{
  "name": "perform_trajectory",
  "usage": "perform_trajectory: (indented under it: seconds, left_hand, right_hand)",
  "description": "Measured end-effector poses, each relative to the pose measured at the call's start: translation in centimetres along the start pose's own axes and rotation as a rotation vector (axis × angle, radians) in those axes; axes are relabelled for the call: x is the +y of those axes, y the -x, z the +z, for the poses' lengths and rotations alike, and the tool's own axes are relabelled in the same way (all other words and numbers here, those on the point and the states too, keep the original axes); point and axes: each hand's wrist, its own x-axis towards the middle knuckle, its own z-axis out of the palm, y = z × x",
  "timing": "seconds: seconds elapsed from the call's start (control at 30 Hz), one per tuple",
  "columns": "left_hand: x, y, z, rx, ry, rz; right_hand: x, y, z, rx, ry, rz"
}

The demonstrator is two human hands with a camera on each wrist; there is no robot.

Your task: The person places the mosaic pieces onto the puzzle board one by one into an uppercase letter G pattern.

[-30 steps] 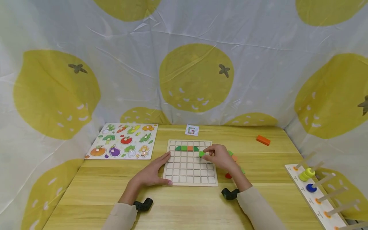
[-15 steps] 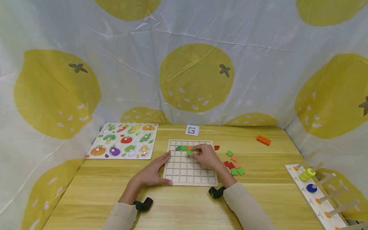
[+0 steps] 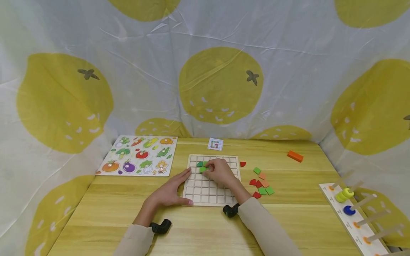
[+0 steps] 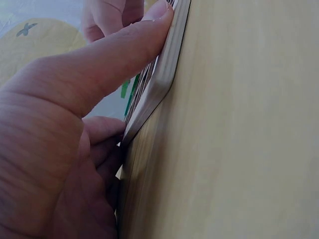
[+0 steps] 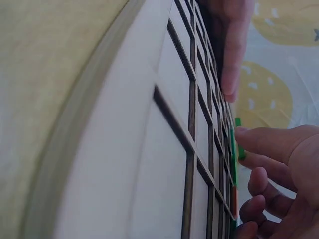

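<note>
Left hand (image 4: 50, 124): one, large at left; thumb tip on board's rim, fingertips against its side. Wooden board (image 4: 162, 79): pale, rounded corner, flat on wood-grained tabletop (image 4: 239, 129). Green pieces (image 4: 124, 89): narrow slivers, shapes unclear. Right hand (image 4: 112, 15): partial, beyond thumb. Backdrop cloth (image 4: 55, 32): pale, yellow print, dark mark.

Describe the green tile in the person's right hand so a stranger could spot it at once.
On the table, find the pale wooden grid board. Over its far part, the right hand pinches a light green square tile. Unlike the rounded dark green piece and the flat green tile beside it, both lying on the board, this one is held.
</note>
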Motion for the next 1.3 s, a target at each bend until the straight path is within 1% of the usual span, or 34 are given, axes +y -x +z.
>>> perform_trajectory:
  seconds: [0.27,0.47,0.63,0.73,0.9,1.07,1.3]
  left_hand:
    - [0.0,0.0,0.0,0.001,0.007,0.005]
    - [0.0,0.0,0.0,0.005,0.008,0.003]
    - [0.1,0.0,-0.1,0.002,0.011,0.004]
    - [0.1,0.0,-0.1,0.003,0.01,0.005]
    - [0.1,-0.1,-0.1,0.004,0.01,0.013]
    - [0.1,-0.1,0.0,0.003,0.004,0.014]
    - [0.1,0.0,0.0,0.005,0.005,0.001]
  right_hand:
    - [-0.3,-0.6,0.9,0.014,0.023,0.003]
    - [-0.2,-0.8,1.2,0.02,0.029,0.003]
    - [-0.2,-0.8,1.1,0.02,0.004,0.016]
    - [-0.2,-0.7,1.0,0.016,-0.011,0.005]
    - [-0.3,-0.7,1.0,0.012,-0.005,-0.011]
    - [-0.3,-0.5,0.9,0.007,-0.016,0.0]
    - [0.2,0.3,-0.1,0.013,-0.037,0.009]
